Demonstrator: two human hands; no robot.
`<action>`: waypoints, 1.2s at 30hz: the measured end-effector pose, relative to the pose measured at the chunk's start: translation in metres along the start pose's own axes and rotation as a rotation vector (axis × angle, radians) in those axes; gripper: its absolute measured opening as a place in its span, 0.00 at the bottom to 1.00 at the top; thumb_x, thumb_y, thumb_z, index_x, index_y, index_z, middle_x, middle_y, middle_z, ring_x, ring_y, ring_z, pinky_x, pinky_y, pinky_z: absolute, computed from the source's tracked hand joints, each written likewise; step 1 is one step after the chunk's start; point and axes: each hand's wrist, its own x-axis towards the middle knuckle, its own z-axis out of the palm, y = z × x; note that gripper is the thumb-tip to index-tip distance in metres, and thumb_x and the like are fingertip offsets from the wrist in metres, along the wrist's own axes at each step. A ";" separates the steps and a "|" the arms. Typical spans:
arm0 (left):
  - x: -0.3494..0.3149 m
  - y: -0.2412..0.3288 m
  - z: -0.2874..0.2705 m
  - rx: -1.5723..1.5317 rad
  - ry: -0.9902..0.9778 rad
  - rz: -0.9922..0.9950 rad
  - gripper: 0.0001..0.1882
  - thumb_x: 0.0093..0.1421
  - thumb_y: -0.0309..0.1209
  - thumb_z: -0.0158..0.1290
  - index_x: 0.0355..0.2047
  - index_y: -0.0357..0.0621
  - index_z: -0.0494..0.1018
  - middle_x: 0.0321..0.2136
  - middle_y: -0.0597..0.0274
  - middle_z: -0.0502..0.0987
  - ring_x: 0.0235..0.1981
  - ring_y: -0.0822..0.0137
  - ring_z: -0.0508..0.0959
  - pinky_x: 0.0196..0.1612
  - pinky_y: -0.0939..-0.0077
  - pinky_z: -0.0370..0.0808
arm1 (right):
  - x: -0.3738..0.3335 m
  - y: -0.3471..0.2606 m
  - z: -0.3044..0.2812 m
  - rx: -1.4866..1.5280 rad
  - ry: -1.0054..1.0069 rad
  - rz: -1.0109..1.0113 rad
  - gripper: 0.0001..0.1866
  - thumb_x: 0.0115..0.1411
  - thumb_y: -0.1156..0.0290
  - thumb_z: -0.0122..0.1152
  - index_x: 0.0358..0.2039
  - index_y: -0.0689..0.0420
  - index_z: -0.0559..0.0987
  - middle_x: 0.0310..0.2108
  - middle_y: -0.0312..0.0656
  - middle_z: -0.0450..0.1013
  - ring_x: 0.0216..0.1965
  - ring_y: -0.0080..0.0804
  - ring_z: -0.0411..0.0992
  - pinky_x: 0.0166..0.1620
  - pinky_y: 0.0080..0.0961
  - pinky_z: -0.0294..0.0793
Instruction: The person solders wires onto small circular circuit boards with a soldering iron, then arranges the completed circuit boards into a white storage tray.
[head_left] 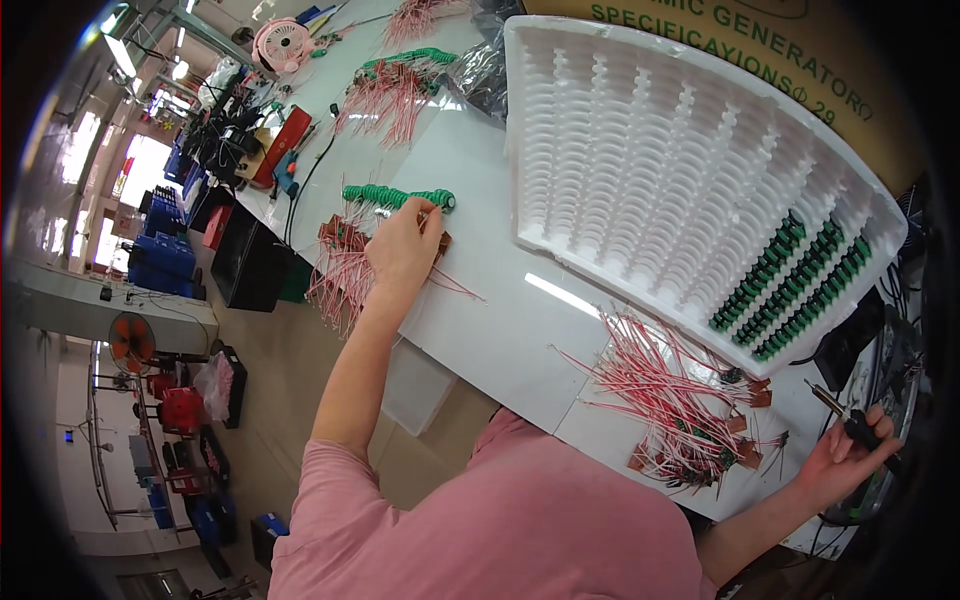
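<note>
My left hand (pixel 405 245) reaches over the table with its fingers pinched at the right end of a row of green ring-shaped parts (pixel 375 193). The fingertips partly hide the part they grip. Below that row, red and white wires (pixel 338 280) with brown pieces spread beside my wrist. At the right edge my right hand (pixel 850 455) is closed around the dark handle of a soldering iron (pixel 858 428), its metal tip pointing up and left. A second pile of red and white wires (pixel 665 400), with small green and brown parts among them, lies left of that hand.
A white molded foam tray (pixel 610 150) lies tilted across the table; several rows of green parts (pixel 790 285) fill its right end. Behind it stands a brown cardboard box (pixel 860 60). Farther left are more wire bundles (pixel 395 100), a pink fan (pixel 283 45) and a red tool box (pixel 290 140).
</note>
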 end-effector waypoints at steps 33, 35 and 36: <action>-0.162 0.245 0.038 -0.820 -0.398 1.140 0.04 0.49 0.26 0.53 0.26 0.42 0.72 0.26 0.61 0.73 0.29 0.60 0.72 0.31 0.70 0.65 | -0.046 -0.076 -0.034 -0.723 -0.311 -0.338 0.15 0.52 0.60 0.57 0.26 0.61 0.73 0.35 0.45 0.67 0.29 0.25 0.65 0.36 0.20 0.63; -0.164 0.242 0.025 -0.894 -0.468 1.057 0.04 0.49 0.25 0.53 0.28 0.41 0.71 0.25 0.60 0.73 0.27 0.59 0.72 0.31 0.71 0.65 | -0.043 -0.074 -0.034 -0.806 -0.336 -0.389 0.10 0.51 0.65 0.58 0.27 0.59 0.74 0.35 0.45 0.67 0.33 0.28 0.66 0.39 0.21 0.64; -0.165 0.241 0.019 -0.935 -0.598 0.998 0.05 0.51 0.24 0.51 0.30 0.40 0.71 0.25 0.59 0.73 0.27 0.63 0.73 0.31 0.73 0.66 | -0.042 -0.077 -0.033 -0.834 -0.389 -0.375 0.08 0.49 0.71 0.60 0.29 0.58 0.74 0.36 0.44 0.67 0.37 0.32 0.67 0.40 0.24 0.65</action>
